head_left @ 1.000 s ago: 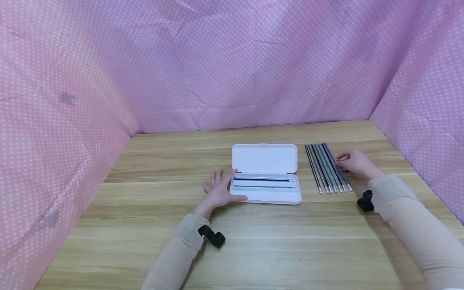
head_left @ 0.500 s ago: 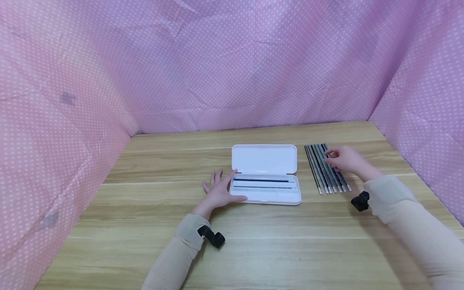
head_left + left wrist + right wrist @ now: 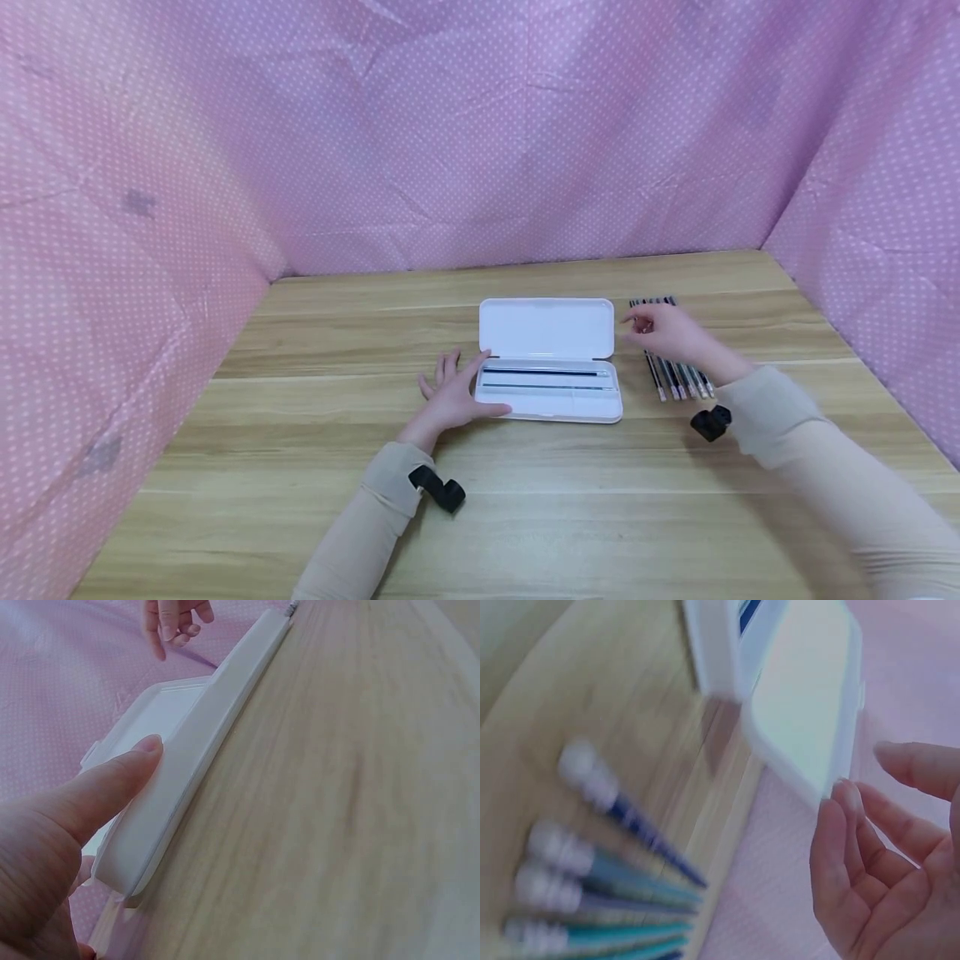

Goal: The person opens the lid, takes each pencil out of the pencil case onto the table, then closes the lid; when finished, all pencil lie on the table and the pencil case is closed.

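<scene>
An open white pencil case (image 3: 594, 407) lies on the table with its lid (image 3: 547, 328) folded back. Inside are a dark pencil (image 3: 540, 372) and a thinner, lighter pencil (image 3: 546, 387), lying lengthwise. My left hand (image 3: 452, 403) holds the case's left end, thumb on the front side and index finger at the back; the left wrist view shows the thumb (image 3: 112, 787) against the wall. Over a row of pencils (image 3: 678, 379) on the right hovers my right hand (image 3: 670, 332), partly hiding them. In the right wrist view its fingers (image 3: 870, 855) are loosely bent, with nothing between them.
The wooden table (image 3: 337, 333) ends at a pink dotted cloth (image 3: 420, 150) at the back and sides. The pencils' white eraser ends (image 3: 585, 765) point toward the front. A black wrist camera (image 3: 711, 423) sits on the right wrist.
My right hand has moved left, from the right edge of the pencil row to above its left side near the case. My left hand and the case have stayed put.
</scene>
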Available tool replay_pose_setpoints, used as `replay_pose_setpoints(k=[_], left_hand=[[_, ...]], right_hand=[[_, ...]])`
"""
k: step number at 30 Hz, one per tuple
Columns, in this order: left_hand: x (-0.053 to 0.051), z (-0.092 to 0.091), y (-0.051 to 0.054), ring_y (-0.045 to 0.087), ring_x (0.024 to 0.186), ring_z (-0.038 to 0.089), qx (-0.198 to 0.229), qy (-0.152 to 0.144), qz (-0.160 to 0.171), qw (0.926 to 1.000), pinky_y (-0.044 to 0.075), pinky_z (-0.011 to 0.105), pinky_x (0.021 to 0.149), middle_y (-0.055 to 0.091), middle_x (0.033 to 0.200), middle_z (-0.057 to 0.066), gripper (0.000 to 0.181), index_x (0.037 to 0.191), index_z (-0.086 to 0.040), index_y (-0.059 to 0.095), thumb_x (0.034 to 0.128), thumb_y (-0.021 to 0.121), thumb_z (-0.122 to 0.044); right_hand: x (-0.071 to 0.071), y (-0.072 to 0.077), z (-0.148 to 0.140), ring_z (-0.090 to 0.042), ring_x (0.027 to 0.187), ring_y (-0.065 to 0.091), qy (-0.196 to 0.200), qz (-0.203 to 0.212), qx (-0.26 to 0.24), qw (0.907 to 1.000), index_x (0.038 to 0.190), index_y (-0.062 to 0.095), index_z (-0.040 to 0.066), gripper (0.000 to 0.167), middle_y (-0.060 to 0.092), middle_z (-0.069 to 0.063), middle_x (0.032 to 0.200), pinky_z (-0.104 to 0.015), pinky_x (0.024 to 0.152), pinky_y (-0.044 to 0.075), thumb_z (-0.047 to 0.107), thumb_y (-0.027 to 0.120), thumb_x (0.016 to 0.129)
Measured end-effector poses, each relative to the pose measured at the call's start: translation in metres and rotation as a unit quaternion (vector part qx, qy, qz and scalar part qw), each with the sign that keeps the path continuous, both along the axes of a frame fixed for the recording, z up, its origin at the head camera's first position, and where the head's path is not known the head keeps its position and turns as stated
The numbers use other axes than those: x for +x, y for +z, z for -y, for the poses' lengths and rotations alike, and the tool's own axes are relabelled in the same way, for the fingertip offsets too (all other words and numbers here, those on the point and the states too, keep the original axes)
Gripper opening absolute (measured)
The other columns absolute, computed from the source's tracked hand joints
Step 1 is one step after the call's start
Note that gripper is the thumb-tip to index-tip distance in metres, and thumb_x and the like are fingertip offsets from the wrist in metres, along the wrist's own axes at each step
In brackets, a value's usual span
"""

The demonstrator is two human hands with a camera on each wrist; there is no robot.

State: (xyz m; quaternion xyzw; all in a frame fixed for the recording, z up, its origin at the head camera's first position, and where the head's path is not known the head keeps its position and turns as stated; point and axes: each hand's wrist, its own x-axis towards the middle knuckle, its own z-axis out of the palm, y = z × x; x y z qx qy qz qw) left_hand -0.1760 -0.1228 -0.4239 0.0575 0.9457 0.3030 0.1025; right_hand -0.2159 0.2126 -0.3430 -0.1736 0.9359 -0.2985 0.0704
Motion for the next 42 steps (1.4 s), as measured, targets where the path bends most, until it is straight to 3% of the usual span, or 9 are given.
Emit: replay_pose_setpoints(k=[10, 17, 23, 42], left_hand=[[0.001, -0.001, 0.005, -0.013, 0.143, 0.040, 0.006, -0.001, 0.002, 1.0000, -0.019, 0.069, 0.101, 0.002, 0.158, 0.017, 0.095, 0.148, -0.035, 0.030, 0.0683, 0.079, -0.053], [-0.001, -0.002, 0.006, -0.013, 0.143, 0.040, -0.004, 0.000, -0.001, 1.0000, -0.017, 0.069, 0.101, 0.002, 0.158, 0.018, 0.095, 0.148, -0.036, 0.030, 0.0685, 0.079, -0.053], [-0.001, -0.001, 0.006, -0.014, 0.143, 0.040, -0.003, 0.002, 0.002, 1.0000, -0.017, 0.070, 0.101, 0.002, 0.157, 0.019, 0.095, 0.148, -0.035, 0.030, 0.0688, 0.078, -0.053], [0.003, -0.001, 0.002, -0.014, 0.143, 0.041, 0.004, 0.000, 0.004, 1.0000, -0.018, 0.069, 0.101, 0.003, 0.158, 0.019, 0.094, 0.148, -0.035, 0.030, 0.0689, 0.079, -0.053]], right_hand=[[0.011, -0.008, 0.041, -0.020, 0.080, 0.059, 0.063, -0.009, -0.008, 0.9980, 0.116, 0.062, -0.001, 0.035, 0.064, -0.009, 0.090, -0.031, 0.068, 0.049, 0.015, 0.068, 0.086], [0.013, -0.016, 0.060, -0.025, 0.098, 0.060, 0.116, 0.027, 0.009, 0.9928, 0.124, 0.059, 0.004, 0.041, 0.064, -0.010, 0.106, -0.038, 0.080, 0.052, 0.020, 0.068, 0.087], [0.011, -0.025, 0.072, -0.024, 0.101, 0.059, 0.157, 0.023, 0.025, 0.9870, 0.123, 0.059, 0.004, 0.039, 0.064, -0.009, 0.110, -0.041, 0.088, 0.050, 0.018, 0.068, 0.088], [0.011, -0.039, 0.090, -0.014, 0.083, 0.055, 0.196, 0.021, 0.066, 0.9782, 0.112, 0.066, 0.002, 0.028, 0.064, -0.004, 0.092, -0.032, 0.080, 0.049, 0.008, 0.068, 0.085]])
